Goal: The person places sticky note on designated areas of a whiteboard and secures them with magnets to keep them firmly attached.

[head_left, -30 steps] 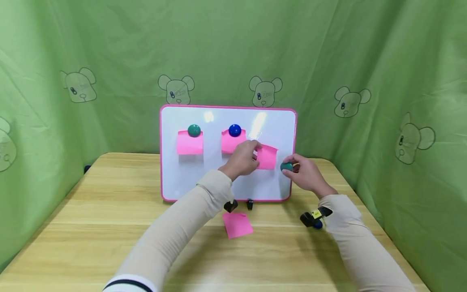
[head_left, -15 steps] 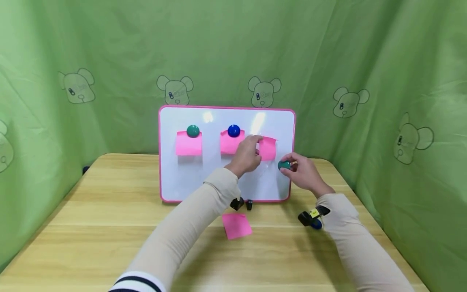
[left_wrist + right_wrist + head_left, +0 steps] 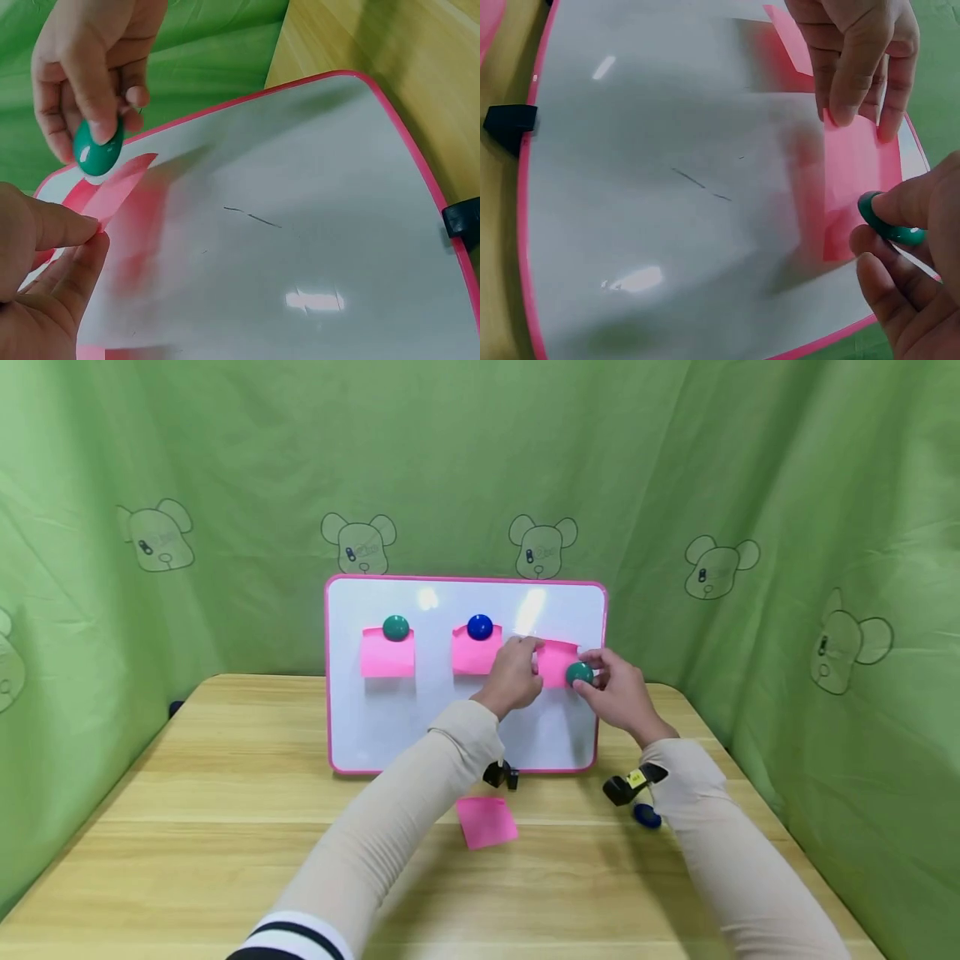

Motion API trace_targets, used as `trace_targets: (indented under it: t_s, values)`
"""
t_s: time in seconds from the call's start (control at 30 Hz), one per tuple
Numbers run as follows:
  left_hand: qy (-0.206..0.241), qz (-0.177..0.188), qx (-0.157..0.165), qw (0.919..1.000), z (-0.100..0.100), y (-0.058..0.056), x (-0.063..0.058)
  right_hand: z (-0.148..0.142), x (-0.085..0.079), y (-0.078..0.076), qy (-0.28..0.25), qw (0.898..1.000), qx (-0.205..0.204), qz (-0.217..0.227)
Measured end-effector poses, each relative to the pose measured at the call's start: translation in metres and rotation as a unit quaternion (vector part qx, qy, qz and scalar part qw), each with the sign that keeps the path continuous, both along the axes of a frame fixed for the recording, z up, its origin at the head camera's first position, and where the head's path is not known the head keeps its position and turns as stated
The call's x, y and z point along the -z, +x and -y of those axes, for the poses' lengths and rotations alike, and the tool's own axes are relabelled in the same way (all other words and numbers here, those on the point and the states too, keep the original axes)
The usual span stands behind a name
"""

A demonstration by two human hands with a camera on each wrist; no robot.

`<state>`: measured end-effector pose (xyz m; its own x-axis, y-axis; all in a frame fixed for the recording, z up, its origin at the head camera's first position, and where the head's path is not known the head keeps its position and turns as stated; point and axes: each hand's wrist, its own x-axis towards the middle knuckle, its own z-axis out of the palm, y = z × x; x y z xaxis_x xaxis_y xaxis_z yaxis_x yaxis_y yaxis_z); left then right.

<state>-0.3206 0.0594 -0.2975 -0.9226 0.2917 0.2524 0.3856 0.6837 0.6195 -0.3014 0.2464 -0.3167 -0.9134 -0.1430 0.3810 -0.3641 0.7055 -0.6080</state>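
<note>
the rightmost pink note (image 3: 557,662) lies against the right part of the standing whiteboard (image 3: 442,727), its left edge pinched between thumb and fingers of the left hand (image 3: 516,673). the held green magnet (image 3: 579,673), clamped between thumb and fingers of the right hand (image 3: 622,692), overlaps the note's right edge in the head view, contact being indeterminable. the governing relation, as judged: note directly left of the right hand, the nearer to that edge.
</note>
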Motion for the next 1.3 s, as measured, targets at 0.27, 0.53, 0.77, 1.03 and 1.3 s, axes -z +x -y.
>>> trace_targets:
  t_s: [0.27,0.53,0.77,1.03,1.3]
  values:
    - [-0.003,0.014,-0.008,0.9999,-0.004,-0.001,0.001,0.006,-0.009,-0.009,-0.026,1.0,0.016,-0.008]
    - [0.001,0.021,-0.024,0.9995,-0.009,-0.005,0.003,0.011,-0.01,-0.02,-0.066,0.997,0.037,-0.013]
    - [-0.007,0.015,-0.035,0.9992,-0.011,-0.008,0.002,0.017,-0.013,-0.027,-0.091,0.993,0.064,-0.027]
    - [-0.002,0.016,-0.038,0.9992,-0.012,-0.009,0.002,0.029,-0.017,-0.032,-0.135,0.985,0.105,-0.01]
    - [0.004,0.02,-0.043,0.9988,-0.015,-0.011,0.001,0.04,-0.014,-0.04,-0.243,0.961,0.133,0.004]
